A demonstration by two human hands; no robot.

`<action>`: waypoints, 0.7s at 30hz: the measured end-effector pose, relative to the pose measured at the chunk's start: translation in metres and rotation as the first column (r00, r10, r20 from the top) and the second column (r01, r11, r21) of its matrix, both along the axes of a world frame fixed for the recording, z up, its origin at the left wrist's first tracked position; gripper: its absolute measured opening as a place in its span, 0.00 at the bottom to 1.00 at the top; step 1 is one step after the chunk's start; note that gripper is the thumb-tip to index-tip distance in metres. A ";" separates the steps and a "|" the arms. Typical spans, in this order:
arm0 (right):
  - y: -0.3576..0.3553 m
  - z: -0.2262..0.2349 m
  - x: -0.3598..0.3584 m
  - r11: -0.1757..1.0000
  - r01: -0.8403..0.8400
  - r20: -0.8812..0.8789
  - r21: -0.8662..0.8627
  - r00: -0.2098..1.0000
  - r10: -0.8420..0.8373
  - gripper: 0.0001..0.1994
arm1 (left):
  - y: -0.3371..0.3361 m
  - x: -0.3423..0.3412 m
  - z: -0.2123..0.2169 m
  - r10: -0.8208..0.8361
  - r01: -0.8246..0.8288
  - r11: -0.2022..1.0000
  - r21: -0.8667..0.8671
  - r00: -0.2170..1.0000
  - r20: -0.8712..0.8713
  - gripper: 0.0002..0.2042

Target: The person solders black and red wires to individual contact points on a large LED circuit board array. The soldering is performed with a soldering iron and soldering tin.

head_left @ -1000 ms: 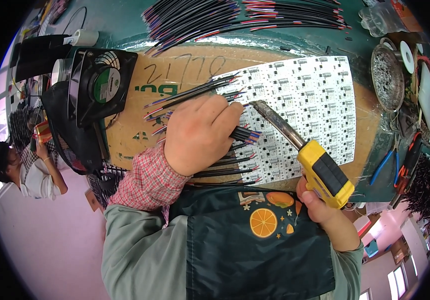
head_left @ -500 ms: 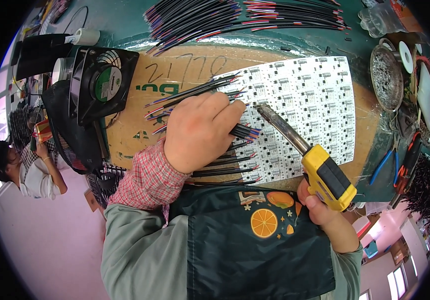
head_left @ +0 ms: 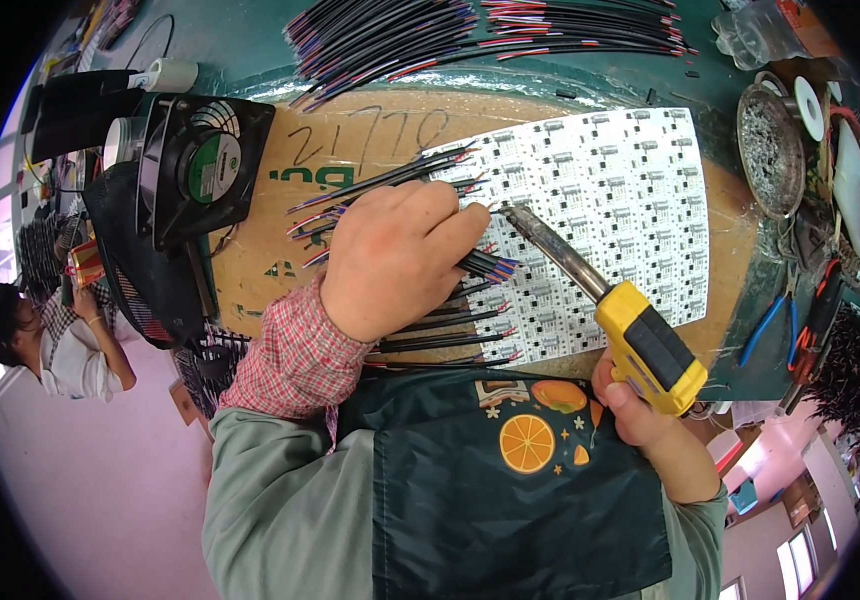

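Head view: left hand (head_left: 390,255) pinching wires (head_left: 450,320); right hand (head_left: 630,410) gripping soldering iron (head_left: 610,315).

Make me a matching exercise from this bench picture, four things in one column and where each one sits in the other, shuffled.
1. soldering iron
2. cooling fan
3. circuit panel
4. metal dish

a. far right of the bench
b. in the right hand
c. under the left hand and wires
d. left of the cardboard

Pairs: 1-b, 2-d, 3-c, 4-a
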State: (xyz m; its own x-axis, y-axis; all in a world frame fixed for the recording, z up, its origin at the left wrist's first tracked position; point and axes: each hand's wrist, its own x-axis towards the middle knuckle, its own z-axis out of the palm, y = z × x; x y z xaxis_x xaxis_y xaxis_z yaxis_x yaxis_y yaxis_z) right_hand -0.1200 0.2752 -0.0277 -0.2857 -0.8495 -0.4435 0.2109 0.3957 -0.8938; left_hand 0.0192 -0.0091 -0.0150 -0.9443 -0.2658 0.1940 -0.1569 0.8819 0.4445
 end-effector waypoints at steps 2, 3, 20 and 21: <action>0.001 -0.001 0.002 0.998 0.046 0.013 -0.034 0.999 -0.046 0.16 | 0.001 0.000 0.001 -0.008 0.008 1.000 -0.003 1.000 0.011 0.18; 0.003 -0.001 0.003 0.998 0.047 0.012 -0.035 0.999 -0.047 0.16 | 0.002 0.000 0.001 -0.017 0.017 0.999 -0.029 1.000 0.009 0.19; -0.010 0.007 0.000 0.982 0.137 0.228 -0.131 0.968 -0.105 0.12 | 0.003 0.002 0.016 -0.010 0.007 0.999 0.046 0.998 0.061 0.13; -0.010 0.006 0.000 0.981 0.139 0.228 -0.133 0.968 -0.107 0.12 | 0.001 0.004 0.018 -0.006 0.009 0.998 0.069 0.999 -0.038 0.15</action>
